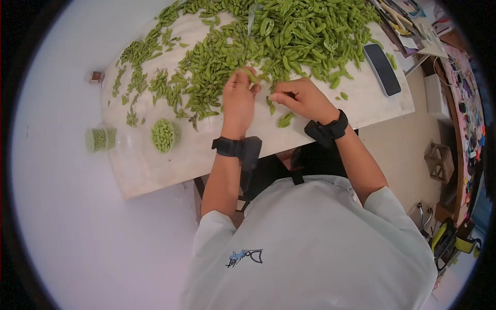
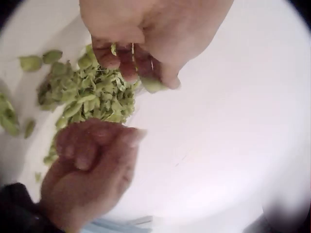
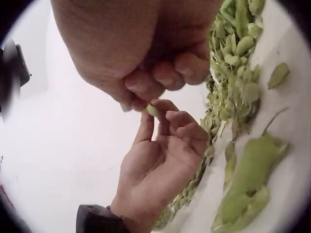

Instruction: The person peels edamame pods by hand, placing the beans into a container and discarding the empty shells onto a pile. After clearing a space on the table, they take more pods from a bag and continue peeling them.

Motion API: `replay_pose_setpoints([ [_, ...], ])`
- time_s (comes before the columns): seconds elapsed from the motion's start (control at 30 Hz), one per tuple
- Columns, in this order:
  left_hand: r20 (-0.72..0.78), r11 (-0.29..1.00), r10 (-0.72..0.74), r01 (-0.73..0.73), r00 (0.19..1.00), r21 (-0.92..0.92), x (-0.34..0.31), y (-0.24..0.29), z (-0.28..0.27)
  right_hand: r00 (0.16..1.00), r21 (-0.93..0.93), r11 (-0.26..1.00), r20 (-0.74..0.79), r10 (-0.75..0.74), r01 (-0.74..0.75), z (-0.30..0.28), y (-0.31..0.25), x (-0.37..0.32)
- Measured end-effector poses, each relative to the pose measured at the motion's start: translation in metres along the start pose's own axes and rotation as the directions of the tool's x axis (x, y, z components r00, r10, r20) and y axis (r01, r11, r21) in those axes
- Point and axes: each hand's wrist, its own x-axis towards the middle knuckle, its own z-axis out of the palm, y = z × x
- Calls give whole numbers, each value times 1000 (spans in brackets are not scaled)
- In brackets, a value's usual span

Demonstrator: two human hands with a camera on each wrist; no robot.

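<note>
Between the left hand's (image 1: 239,98) thumb and fingertips is a green soybean pod (image 2: 153,86). Close beside it, the right hand (image 1: 305,98) has its fingers curled in, with nothing visible between them; its palm is hidden. In the right wrist view, the right thumb tip is right by the pod's end. Both hands are over the near part of the pale table, in front of a large heap of green pods (image 1: 305,36). A few loose pods (image 1: 284,120) lie below the right hand.
A round tub of shelled beans (image 1: 163,135) stands to the left, and a clear container (image 1: 101,139) with green contents is farther left. On the right side lies a phone (image 1: 382,70). Papers and tools (image 1: 398,20) crowd the far right corner. Scattered pods (image 1: 137,82) cover the left.
</note>
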Motion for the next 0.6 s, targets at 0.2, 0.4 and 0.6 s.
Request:
replay_pose_setpoints([
  [0.2, 108, 992, -4, 17, 994, -124, 8, 1, -16, 832, -228, 969, -553, -47, -97, -2, 13, 10],
  [0.4, 128, 997, -21, 30, 992, -75, 9, -22, -12, 944, 147, 979, -277, 178, -141, 7, 6, 14],
  [0.6, 170, 999, -43, 46, 985, -11, 6, -27, -6, 975, 225, 962, -123, 187, -156, 17, 19, 13],
])
